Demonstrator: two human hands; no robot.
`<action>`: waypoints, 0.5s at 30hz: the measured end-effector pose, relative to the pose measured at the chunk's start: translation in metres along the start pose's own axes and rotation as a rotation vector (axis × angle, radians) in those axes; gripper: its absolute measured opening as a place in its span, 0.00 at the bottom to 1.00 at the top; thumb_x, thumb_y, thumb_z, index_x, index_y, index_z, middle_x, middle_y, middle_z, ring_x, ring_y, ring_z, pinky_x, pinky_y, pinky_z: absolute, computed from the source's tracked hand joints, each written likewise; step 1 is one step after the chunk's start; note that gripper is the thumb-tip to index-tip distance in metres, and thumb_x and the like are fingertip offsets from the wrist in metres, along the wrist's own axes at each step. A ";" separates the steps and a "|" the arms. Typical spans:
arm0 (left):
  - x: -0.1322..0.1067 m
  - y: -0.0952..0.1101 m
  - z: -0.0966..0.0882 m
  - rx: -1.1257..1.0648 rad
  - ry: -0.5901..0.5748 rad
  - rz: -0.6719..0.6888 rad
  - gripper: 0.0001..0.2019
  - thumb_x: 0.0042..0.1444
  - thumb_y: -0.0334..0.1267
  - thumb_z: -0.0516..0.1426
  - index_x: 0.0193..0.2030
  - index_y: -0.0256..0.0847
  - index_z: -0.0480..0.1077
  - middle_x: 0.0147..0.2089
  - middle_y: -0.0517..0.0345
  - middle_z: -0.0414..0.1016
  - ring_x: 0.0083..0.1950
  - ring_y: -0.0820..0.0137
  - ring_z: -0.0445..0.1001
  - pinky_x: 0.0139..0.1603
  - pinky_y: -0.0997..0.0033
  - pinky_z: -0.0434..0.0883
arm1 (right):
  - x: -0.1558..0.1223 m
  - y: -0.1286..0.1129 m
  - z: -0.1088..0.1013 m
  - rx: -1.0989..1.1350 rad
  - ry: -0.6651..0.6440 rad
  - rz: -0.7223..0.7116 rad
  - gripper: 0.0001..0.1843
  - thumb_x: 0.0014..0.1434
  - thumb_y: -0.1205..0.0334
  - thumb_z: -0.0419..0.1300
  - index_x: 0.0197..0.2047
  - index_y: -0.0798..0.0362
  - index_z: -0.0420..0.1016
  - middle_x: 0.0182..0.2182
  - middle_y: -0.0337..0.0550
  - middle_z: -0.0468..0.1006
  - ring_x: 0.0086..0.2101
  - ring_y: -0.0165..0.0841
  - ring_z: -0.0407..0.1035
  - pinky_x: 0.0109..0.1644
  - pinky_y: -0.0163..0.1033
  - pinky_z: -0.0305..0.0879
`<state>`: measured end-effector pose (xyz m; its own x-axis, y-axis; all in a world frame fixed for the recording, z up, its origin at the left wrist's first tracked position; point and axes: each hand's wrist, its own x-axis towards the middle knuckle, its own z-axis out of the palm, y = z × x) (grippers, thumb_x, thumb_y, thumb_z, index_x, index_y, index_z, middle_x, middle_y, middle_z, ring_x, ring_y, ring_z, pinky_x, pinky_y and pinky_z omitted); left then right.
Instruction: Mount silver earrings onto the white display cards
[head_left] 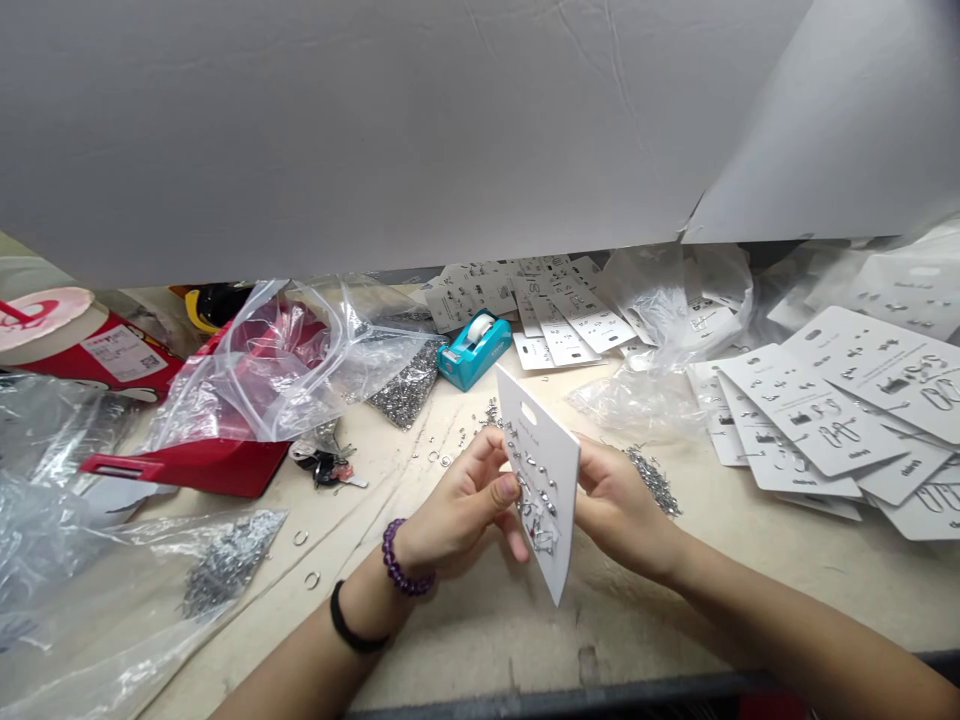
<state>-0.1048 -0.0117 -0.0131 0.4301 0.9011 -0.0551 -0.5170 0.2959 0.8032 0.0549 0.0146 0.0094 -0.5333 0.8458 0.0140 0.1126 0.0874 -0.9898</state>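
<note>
Our left hand (465,500) and right hand (619,500) grip a tilted white rectangular cardboard earring card (559,470) in the air above the cream workbench (480,640). The left thumb presses its face beside small silver earrings (537,497). A loose heap of silver metal pieces (654,480) lies just beside our right hand, and a teal tape dispenser (475,348) sits farther ahead.

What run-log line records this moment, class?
left hand: holds white earring card | right hand: holds card's right edge | nearby: teal tape dispenser, loose metal rings
</note>
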 end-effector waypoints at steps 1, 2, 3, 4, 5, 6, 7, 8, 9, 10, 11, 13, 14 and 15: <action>0.000 -0.001 0.000 0.003 0.010 0.002 0.05 0.55 0.34 0.53 0.38 0.42 0.58 0.29 0.62 0.64 0.23 0.77 0.69 0.18 0.80 0.71 | 0.000 0.000 0.001 0.008 -0.008 0.009 0.07 0.56 0.60 0.56 0.30 0.53 0.70 0.29 0.40 0.74 0.32 0.31 0.70 0.37 0.38 0.67; 0.000 -0.001 0.000 0.000 0.017 0.006 0.05 0.55 0.34 0.53 0.38 0.42 0.58 0.29 0.63 0.64 0.22 0.78 0.68 0.17 0.81 0.70 | 0.001 -0.001 0.002 0.023 -0.019 0.019 0.07 0.56 0.60 0.56 0.30 0.53 0.70 0.28 0.40 0.74 0.32 0.31 0.70 0.38 0.38 0.67; 0.000 -0.002 0.001 -0.006 0.020 0.009 0.05 0.55 0.33 0.53 0.38 0.42 0.58 0.29 0.63 0.64 0.21 0.78 0.68 0.16 0.82 0.70 | 0.001 -0.002 0.003 0.042 -0.027 0.029 0.07 0.56 0.60 0.56 0.30 0.53 0.69 0.27 0.39 0.74 0.32 0.30 0.70 0.37 0.38 0.67; 0.001 -0.003 0.001 -0.014 0.024 0.012 0.06 0.55 0.33 0.53 0.38 0.42 0.58 0.29 0.63 0.64 0.21 0.79 0.68 0.16 0.82 0.69 | 0.001 -0.003 0.004 0.064 -0.032 0.040 0.07 0.57 0.60 0.55 0.30 0.54 0.69 0.27 0.39 0.73 0.31 0.30 0.69 0.37 0.37 0.67; 0.001 -0.004 0.002 -0.024 0.028 0.013 0.06 0.55 0.32 0.54 0.38 0.42 0.58 0.30 0.64 0.63 0.21 0.79 0.68 0.15 0.83 0.69 | 0.001 -0.003 0.005 0.087 -0.033 0.048 0.07 0.56 0.61 0.55 0.30 0.54 0.69 0.27 0.38 0.73 0.30 0.29 0.69 0.35 0.37 0.67; 0.001 -0.005 0.002 -0.035 0.033 0.015 0.07 0.54 0.32 0.54 0.38 0.42 0.58 0.31 0.63 0.63 0.21 0.79 0.68 0.15 0.83 0.69 | 0.001 -0.004 0.006 0.113 -0.028 0.052 0.06 0.56 0.61 0.55 0.30 0.54 0.68 0.26 0.38 0.72 0.28 0.28 0.69 0.34 0.36 0.67; 0.001 -0.006 0.002 -0.046 0.043 0.020 0.07 0.54 0.31 0.54 0.37 0.42 0.59 0.33 0.63 0.62 0.22 0.79 0.69 0.15 0.83 0.69 | 0.001 -0.004 0.007 0.145 -0.022 0.056 0.06 0.56 0.62 0.56 0.29 0.54 0.68 0.26 0.37 0.72 0.27 0.27 0.69 0.33 0.35 0.67; 0.002 -0.007 0.002 -0.055 0.056 0.027 0.08 0.53 0.31 0.55 0.37 0.42 0.59 0.34 0.63 0.62 0.23 0.79 0.69 0.15 0.83 0.69 | 0.001 -0.004 0.007 0.181 -0.025 0.059 0.06 0.55 0.62 0.56 0.28 0.55 0.68 0.25 0.37 0.71 0.27 0.27 0.68 0.33 0.35 0.67; 0.002 -0.008 0.002 -0.060 0.072 0.030 0.08 0.53 0.30 0.55 0.37 0.42 0.59 0.35 0.63 0.62 0.24 0.79 0.69 0.16 0.84 0.69 | 0.001 -0.003 0.007 0.221 -0.035 0.064 0.07 0.55 0.62 0.57 0.28 0.55 0.67 0.25 0.36 0.71 0.26 0.26 0.68 0.33 0.35 0.67; 0.002 -0.009 0.002 -0.061 0.084 0.032 0.08 0.52 0.29 0.56 0.36 0.42 0.60 0.35 0.63 0.62 0.25 0.80 0.70 0.18 0.85 0.69 | 0.001 -0.003 0.007 0.265 -0.050 0.073 0.07 0.55 0.62 0.57 0.27 0.55 0.67 0.25 0.36 0.71 0.26 0.26 0.68 0.33 0.35 0.67; 0.001 -0.010 0.002 -0.059 0.093 0.033 0.08 0.52 0.29 0.56 0.36 0.41 0.60 0.35 0.63 0.63 0.25 0.80 0.70 0.19 0.86 0.69 | 0.001 -0.002 0.006 0.302 -0.065 0.086 0.08 0.54 0.62 0.58 0.27 0.55 0.66 0.24 0.36 0.71 0.26 0.26 0.68 0.33 0.35 0.67; 0.001 -0.010 0.004 -0.052 0.091 0.023 0.07 0.52 0.32 0.57 0.37 0.41 0.61 0.33 0.63 0.64 0.25 0.79 0.70 0.20 0.85 0.70 | 0.003 -0.002 0.004 0.342 -0.104 0.119 0.08 0.54 0.60 0.58 0.27 0.54 0.67 0.23 0.35 0.72 0.25 0.26 0.69 0.32 0.35 0.67; 0.001 -0.009 0.005 -0.047 0.082 0.011 0.07 0.53 0.33 0.56 0.37 0.41 0.61 0.32 0.62 0.64 0.25 0.79 0.69 0.20 0.84 0.70 | 0.003 -0.002 0.002 0.341 -0.128 0.136 0.08 0.54 0.59 0.58 0.28 0.54 0.67 0.23 0.35 0.72 0.25 0.26 0.69 0.31 0.34 0.67; 0.001 -0.008 0.006 -0.043 0.079 -0.004 0.06 0.54 0.35 0.55 0.38 0.41 0.61 0.30 0.62 0.65 0.25 0.78 0.69 0.19 0.83 0.70 | 0.005 -0.002 -0.001 0.327 -0.151 0.146 0.08 0.55 0.59 0.58 0.29 0.54 0.69 0.23 0.35 0.73 0.26 0.27 0.70 0.31 0.34 0.67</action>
<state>-0.0962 -0.0154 -0.0156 0.3735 0.9216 -0.1057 -0.5476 0.3110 0.7768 0.0532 0.0189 0.0115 -0.6513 0.7480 -0.1277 -0.0635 -0.2214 -0.9731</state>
